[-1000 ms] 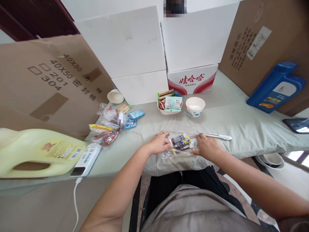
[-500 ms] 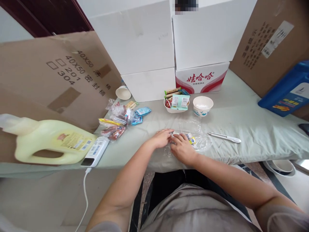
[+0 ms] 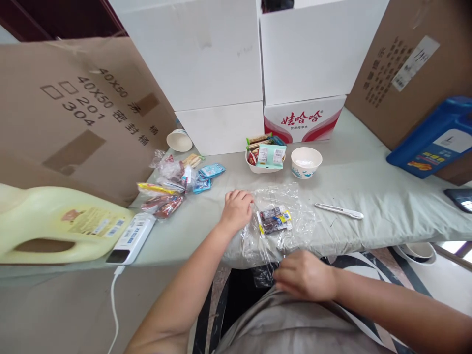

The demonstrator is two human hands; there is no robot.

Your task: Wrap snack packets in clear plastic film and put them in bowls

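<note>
A crinkled sheet of clear plastic film point(image 3: 302, 216) lies spread near the table's front edge. Dark snack packets with yellow ends point(image 3: 275, 220) rest together at its middle. My left hand point(image 3: 237, 210) is closed at the film's left edge, fingers curled and pinching it. Over the table's front edge, close to my body, my right hand point(image 3: 302, 275) is closed on the near end of the film, which stretches down towards it. To the right of the film lies a white utility knife point(image 3: 339, 211).
Behind stand a bowl full of snack packets point(image 3: 265, 168) and a paper bowl point(image 3: 306, 163). Loose snack packets point(image 3: 169, 179) lie left, near a power strip point(image 3: 132, 238) and a yellow jug point(image 3: 66, 223). White boxes point(image 3: 217, 64) form the back. A blue bottle point(image 3: 431, 137) leans right.
My right hand has moved off the packets, down towards my body, drawing the film with it. The packets are uncovered. My left hand has shifted slightly left.
</note>
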